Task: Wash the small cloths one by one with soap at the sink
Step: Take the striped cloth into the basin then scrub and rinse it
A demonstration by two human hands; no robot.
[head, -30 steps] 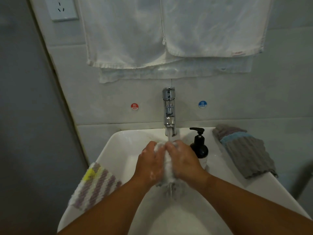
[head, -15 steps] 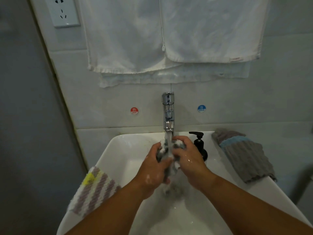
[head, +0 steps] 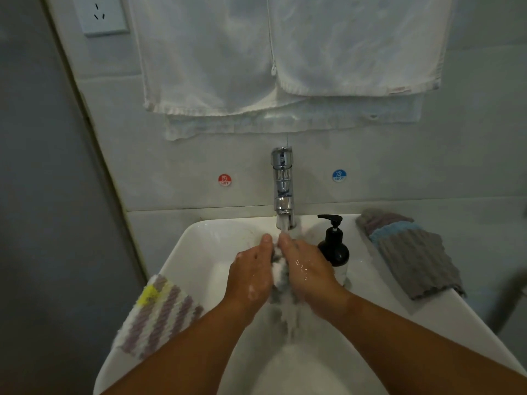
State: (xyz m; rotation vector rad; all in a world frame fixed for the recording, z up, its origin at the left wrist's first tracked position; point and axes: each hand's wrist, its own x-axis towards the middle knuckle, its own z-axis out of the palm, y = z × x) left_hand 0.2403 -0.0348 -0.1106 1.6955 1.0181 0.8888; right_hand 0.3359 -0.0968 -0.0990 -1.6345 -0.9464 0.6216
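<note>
Two hands on one cloth: left hand and right hand sandwich the small pale cloth palm to palm. Fingers are straight and held together, pressing, not pinching. Cloth sits mid-basin, directly under the running tap, with its tail hanging between my wrists. Suds on left hand. Step: rub/rinse of this cloth, I'd say. Striped cloth lies on the sink's left rim, grey cloth on the right ledge, soap pump just right of my right hand. Next, probably: squeeze out, park it, grab another. Needs a firm grip, wet fabric slips.
</note>
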